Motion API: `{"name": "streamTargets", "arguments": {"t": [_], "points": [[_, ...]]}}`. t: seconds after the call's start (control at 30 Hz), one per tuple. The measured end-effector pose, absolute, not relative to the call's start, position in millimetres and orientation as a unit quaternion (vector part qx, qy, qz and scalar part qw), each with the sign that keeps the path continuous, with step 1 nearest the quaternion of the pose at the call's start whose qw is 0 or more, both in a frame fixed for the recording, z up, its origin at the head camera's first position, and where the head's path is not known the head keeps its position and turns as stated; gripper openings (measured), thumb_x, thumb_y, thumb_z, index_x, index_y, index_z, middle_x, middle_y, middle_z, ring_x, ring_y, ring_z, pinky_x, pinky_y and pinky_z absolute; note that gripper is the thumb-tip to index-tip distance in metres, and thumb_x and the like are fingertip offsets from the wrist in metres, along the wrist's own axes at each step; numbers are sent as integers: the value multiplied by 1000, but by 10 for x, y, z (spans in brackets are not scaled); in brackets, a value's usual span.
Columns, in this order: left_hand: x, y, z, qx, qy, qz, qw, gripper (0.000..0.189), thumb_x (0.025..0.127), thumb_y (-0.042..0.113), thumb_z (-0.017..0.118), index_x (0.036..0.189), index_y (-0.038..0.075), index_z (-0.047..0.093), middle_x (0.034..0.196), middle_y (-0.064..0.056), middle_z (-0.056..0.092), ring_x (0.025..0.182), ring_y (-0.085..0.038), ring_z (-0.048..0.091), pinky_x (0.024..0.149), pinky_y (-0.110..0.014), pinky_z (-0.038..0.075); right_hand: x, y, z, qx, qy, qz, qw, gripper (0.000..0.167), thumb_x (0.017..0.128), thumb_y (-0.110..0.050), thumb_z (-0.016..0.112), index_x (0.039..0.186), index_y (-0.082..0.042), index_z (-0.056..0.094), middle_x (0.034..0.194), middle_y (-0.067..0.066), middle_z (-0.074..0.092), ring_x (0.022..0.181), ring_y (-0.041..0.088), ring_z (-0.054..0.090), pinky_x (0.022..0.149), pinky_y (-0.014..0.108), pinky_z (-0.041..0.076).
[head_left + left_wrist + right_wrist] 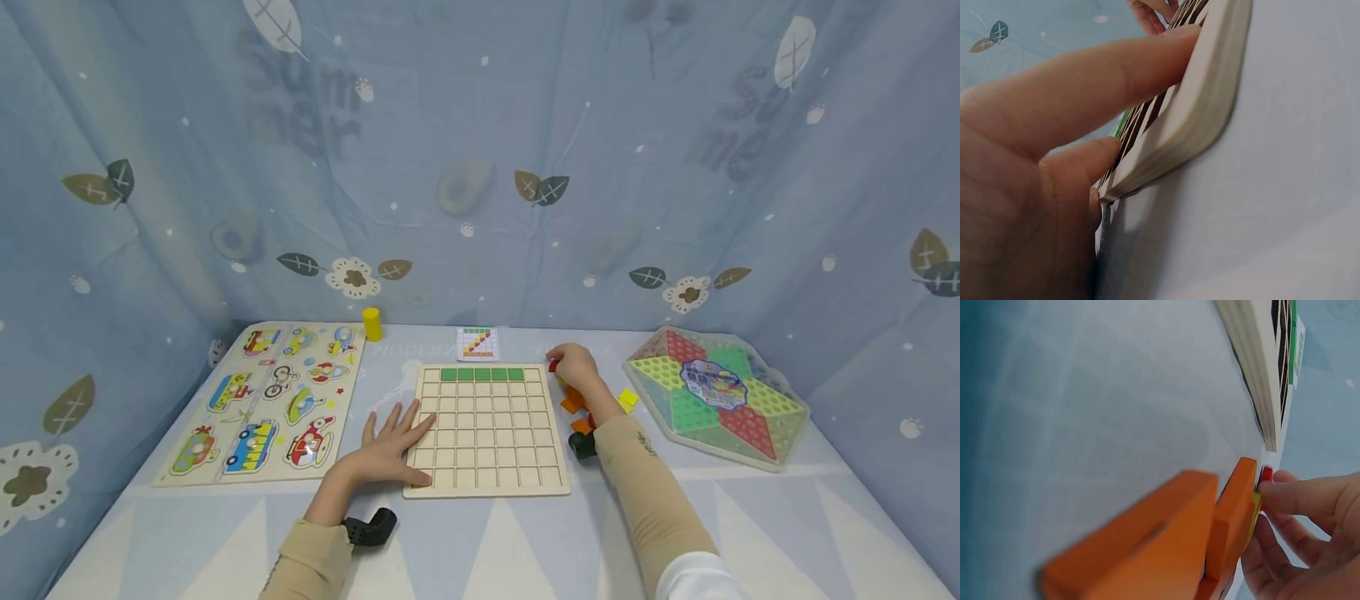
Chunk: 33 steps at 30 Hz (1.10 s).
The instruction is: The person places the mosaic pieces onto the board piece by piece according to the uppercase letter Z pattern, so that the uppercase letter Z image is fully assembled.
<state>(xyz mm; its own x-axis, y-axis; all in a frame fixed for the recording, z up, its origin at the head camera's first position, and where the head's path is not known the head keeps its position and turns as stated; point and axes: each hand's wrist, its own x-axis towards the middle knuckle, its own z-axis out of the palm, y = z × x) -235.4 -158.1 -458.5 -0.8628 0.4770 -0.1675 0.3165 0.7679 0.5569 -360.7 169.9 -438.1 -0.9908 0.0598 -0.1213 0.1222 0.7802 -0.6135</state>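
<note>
A wooden grid board [487, 493] lies on the table, with several green tiles [482, 375] set in its top row. My left hand [384, 454] rests with spread fingers on the board's left edge. In the left wrist view, its thumb and a finger touch the board's rim [1210, 94]. Beyond the board's right side, my right hand [576, 367] pinches a small red tile [1266, 475] between thumb and fingers. Loose orange tiles [573, 400] lie just below that hand, with a yellow tile [1254, 515] beside them in the right wrist view. The right forearm hides part of this pile.
A small pattern card [477, 343] lies behind the board. At left is a picture puzzle board [281, 400], with a yellow cylinder [372, 324] near its far corner. Yellow tiles [627, 400] lie right of the forearm, near a boxed star-patterned game board [716, 396].
</note>
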Motion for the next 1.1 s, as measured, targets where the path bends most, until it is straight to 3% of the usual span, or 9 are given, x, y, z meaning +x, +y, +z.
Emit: {"name": "streamTargets", "arguments": {"t": [0.17, 0.37, 0.67, 0.93, 1.1], "points": [[-2357, -1575, -4574, 213, 928, 264, 154, 96, 70, 47, 72, 147, 15, 25, 155, -15, 0, 139, -38, -10, 103, -60, -16, -3618, 1689, -4364, 23, 962, -271, 21, 28, 81, 4, 53, 104, 0, 68, 103, 16, 63, 85, 26, 54, 75, 33, 49], [-2366, -1577, -4585, 214, 927, 265, 154, 96, 70, 48, 72, 147, 15, 25, 155, -15, 0, 139, -38, -11, 103, -60, -16, -3610, 1729, -4335, 32, 962, -270, 9, 18, 81, 4, 54, 86, -1, 71, 92, 13, 63, 80, 26, 53, 69, 31, 48], [-2354, -1577, -4568, 212, 928, 265, 153, 96, 70, 47, 72, 147, 14, 25, 154, -16, 1, 139, -39, -10, 103, -61, -16, -3546, 1717, -4255, 69, 896, -437, 38, 15, 85, -9, 64, 98, -2, 66, 105, 14, 59, 89, 26, 50, 77, 30, 46], [-2350, -1578, -4556, 214, 927, 266, 159, 97, 70, 47, 72, 147, 14, 24, 154, -17, 0, 139, -39, -10, 102, -60, -16, -3389, 1560, -4252, 26, 886, -461, 43, 18, 84, -16, 66, 92, 0, 66, 81, 11, 60, 72, 25, 54, 64, 30, 47], [-2354, -1586, -4565, 215, 927, 265, 156, 96, 70, 47, 72, 147, 14, 24, 154, -16, 0, 139, -39, -10, 102, -60, -16, -3299, 1401, -4241, -10, 872, -480, 97, 26, 89, -9, 57, 112, 1, 62, 74, 5, 54, 59, 17, 45, 60, 30, 41]]}}
